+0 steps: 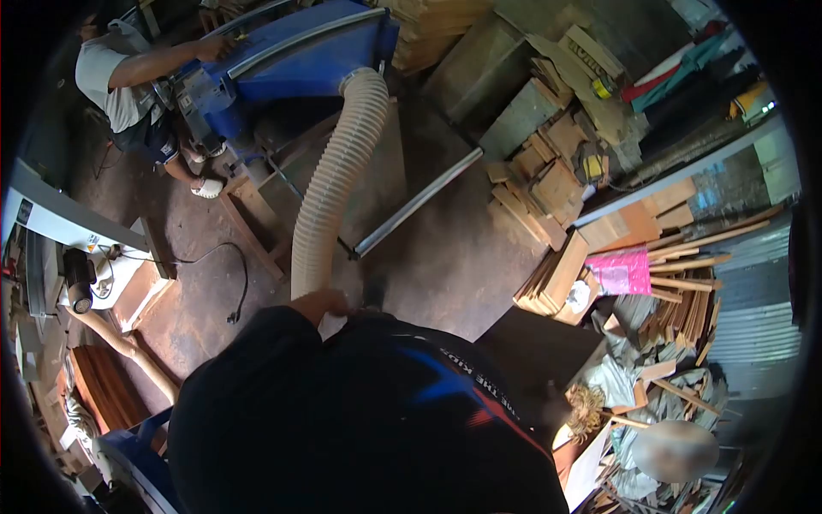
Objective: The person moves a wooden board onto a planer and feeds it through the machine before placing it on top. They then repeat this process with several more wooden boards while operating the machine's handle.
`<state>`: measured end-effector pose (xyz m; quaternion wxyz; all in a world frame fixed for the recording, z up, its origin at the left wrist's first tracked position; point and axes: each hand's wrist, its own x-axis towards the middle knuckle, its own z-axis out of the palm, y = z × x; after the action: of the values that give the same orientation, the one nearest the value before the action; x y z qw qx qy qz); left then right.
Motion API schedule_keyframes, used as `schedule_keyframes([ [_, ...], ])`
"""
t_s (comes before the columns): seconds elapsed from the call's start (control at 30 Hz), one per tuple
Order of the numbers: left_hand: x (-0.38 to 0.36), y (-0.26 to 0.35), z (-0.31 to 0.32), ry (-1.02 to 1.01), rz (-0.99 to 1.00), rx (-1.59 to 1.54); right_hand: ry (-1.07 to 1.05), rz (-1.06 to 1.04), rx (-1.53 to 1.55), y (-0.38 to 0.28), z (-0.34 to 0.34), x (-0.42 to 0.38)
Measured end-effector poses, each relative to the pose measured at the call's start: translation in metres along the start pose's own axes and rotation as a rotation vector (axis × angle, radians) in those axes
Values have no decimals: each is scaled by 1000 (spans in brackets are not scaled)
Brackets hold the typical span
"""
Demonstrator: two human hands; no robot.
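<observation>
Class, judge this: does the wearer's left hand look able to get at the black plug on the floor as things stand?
Probably not without stooping: the left hand is up by the ribbed hose, while the black plug lies down on the floor. Nothing seems to cover it.

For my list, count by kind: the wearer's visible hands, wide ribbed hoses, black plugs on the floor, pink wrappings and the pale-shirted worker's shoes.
Left hand: 1
Wide ribbed hose: 1
Black plug: 1
Pink wrapping: 1
Shoes: 2
Total: 6
</observation>
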<state>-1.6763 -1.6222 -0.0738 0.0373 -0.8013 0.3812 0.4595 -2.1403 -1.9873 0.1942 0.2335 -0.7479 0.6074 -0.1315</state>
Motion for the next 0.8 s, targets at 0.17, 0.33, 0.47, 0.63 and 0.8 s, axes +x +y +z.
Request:
schedule_keyframes([
  [0.17, 5, -53, 19, -158, 12, -85, 210, -3, 606, -226, -44, 43],
  [0.33, 17, -59, -7, -41, -58, -398, -132, -198, 1198, -341, -24, 132],
  [0.47, 9, -49, -13, 67, -139, -625, -559, -155, 1495, -440, 31, 177],
  [0.63, -24, -39, 24, 198, -382, -862, -969, -161, 1463, -555, 122, 203],
  [0.8, -74, 27, 102, 278, -693, -1102, -1139, 41, 1322, -642, 190, 170],
])
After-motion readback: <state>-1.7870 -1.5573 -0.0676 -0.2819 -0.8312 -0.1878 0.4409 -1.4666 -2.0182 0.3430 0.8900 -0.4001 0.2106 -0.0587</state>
